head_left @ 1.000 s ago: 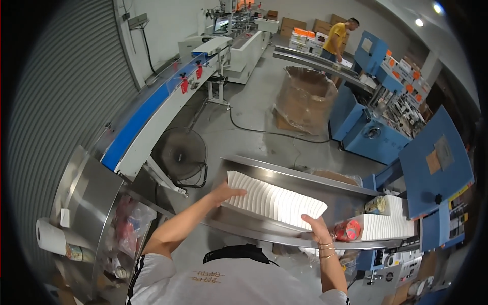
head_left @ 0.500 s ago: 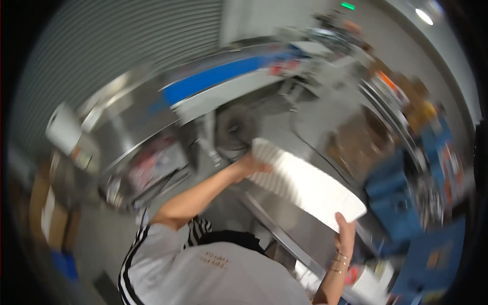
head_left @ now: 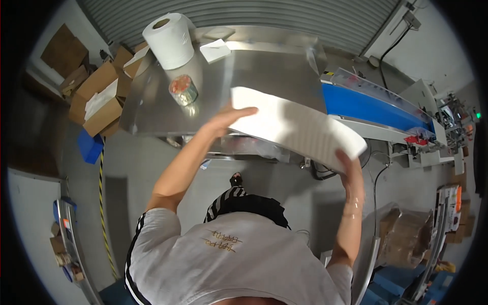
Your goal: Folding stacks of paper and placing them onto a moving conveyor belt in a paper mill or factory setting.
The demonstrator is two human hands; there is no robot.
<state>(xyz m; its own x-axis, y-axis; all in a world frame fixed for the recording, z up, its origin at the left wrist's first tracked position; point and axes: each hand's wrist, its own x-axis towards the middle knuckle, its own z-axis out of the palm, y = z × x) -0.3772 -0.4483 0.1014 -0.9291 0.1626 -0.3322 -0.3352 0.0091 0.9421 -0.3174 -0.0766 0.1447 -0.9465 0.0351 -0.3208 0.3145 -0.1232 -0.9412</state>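
Observation:
Between my two hands hangs a long white stack point(head_left: 292, 122) of what look like thin sheets, with fine ribs along its near side and slightly bowed. My left hand point(head_left: 223, 119) is closed round its left end, thumb on top. At the lower right end, my right hand point(head_left: 348, 165) grips it, somewhat blurred. The stack slants down to the right, over the front edge of a steel table point(head_left: 269, 68). Whether it touches the table I cannot tell.
On the table stand a large white roll point(head_left: 169, 43), a small white box point(head_left: 215, 51) and a roll of shiny tape point(head_left: 183, 90). A blue conveyor belt point(head_left: 376, 107) adjoins on the right. An open carton point(head_left: 101, 99) is at the left. Plastic-wrapped cardboard point(head_left: 406, 234) stands lower right.
My view has swung left, from the low steel surface at the right to the steel table. The white stack has come along, still held at both ends.

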